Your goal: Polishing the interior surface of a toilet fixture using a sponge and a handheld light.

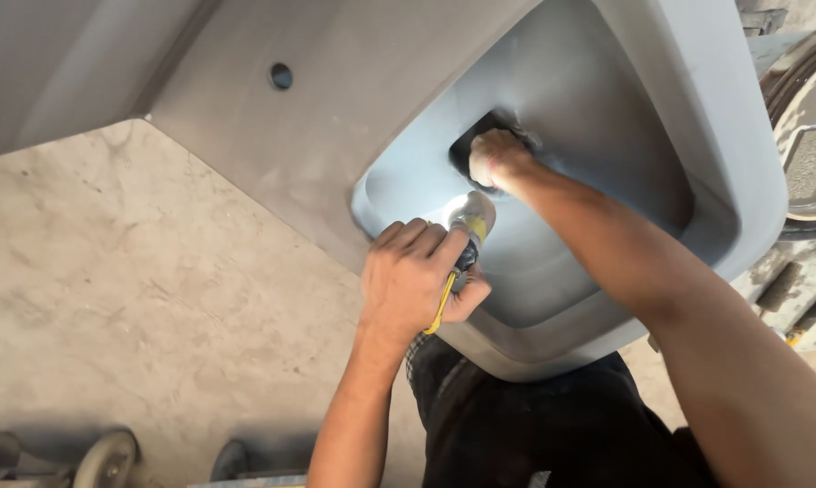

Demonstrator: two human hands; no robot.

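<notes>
Left hand (417, 280) had its grip wrapped tight round a small lit torch (471, 226), beam on the inner wall of the grey unfired basin (607, 136). Right hand (496, 158) pressed a dark pad (471, 145), probably a sponge, at the drain recess; fingers closed on it. I'd have kept the light raking low and rubbed lightly.

We see a dusty concrete floor (136, 280); 3 small wheels (109, 456) rest on it at the bottom.
</notes>
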